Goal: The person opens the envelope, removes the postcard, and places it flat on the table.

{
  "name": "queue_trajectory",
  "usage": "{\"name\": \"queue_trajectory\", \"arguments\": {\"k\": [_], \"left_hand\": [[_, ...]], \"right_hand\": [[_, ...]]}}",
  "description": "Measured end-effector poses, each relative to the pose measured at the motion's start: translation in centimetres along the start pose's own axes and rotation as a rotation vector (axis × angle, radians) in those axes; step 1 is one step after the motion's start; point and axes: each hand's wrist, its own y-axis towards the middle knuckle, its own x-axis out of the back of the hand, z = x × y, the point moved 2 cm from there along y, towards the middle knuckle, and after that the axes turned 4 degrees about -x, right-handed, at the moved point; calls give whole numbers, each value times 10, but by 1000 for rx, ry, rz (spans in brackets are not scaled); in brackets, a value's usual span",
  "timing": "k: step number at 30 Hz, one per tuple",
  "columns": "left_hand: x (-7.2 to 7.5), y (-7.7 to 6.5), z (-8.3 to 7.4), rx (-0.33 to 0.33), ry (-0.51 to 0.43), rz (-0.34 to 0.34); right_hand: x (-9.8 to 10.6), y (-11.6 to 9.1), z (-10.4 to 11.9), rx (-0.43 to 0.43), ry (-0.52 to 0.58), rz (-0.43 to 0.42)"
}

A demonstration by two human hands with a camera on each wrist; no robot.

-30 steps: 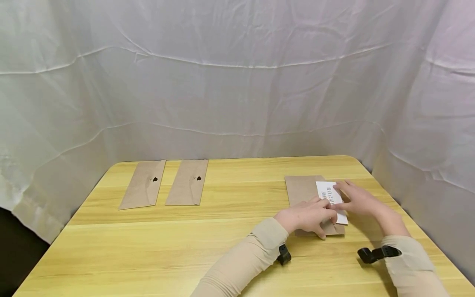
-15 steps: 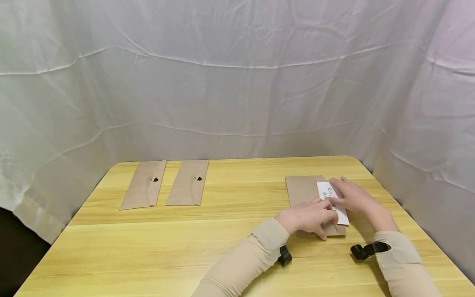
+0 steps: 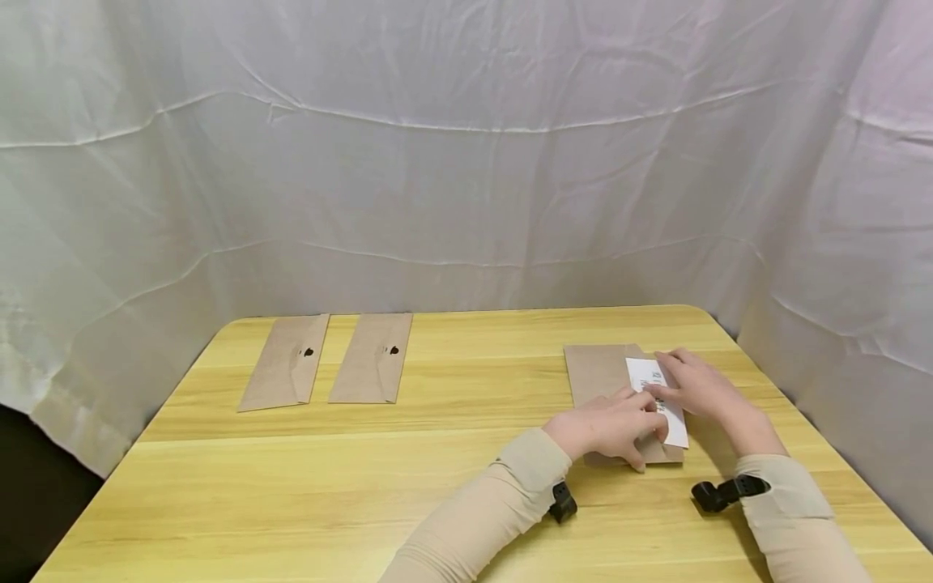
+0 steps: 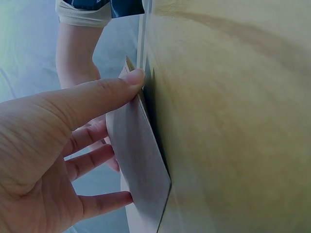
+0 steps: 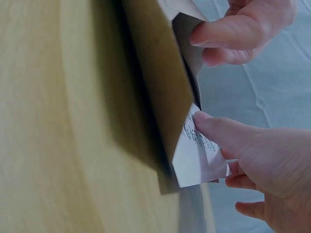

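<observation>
A brown paper envelope [image 3: 594, 372] lies at the right of the table, its opening toward the right. My left hand [image 3: 605, 425] holds it, thumb at the near edge and fingers spread over its upper face; the left wrist view has the thumb along the edge of the envelope [image 4: 141, 155]. My right hand [image 3: 701, 390] pinches a white card [image 3: 676, 425] with dark handwriting, thumb on the written face. Seen from the right wrist, one part of the card [image 5: 194, 167] sticks out past the envelope's edge, and the left fingertips are close by at the opening.
Two more brown envelopes, one at the far left [image 3: 280, 368] and one beside it [image 3: 370, 364], lie side by side with dark seal marks. The wooden table [image 3: 291, 494] is bordered by a white curtain [image 3: 466, 186] at the back and sides.
My right forearm has swung slightly left, and the right fingers have shifted on the card. The card has tilted a little, covering more of its writing. My left hand keeps its hold on the envelope.
</observation>
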Motion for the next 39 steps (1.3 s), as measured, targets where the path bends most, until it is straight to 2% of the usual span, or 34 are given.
{"name": "queue_trajectory", "arguments": {"k": [11, 21, 39], "left_hand": [[-1, 0, -1, -5, 19, -7], [-1, 2, 0, -2, 29, -10], [-1, 3, -1, 11, 19, -2]], "right_hand": [[0, 1, -2, 14, -36, -57], [9, -4, -3, 50, -57, -130], [21, -7, -15, 63, -114, -260]]}}
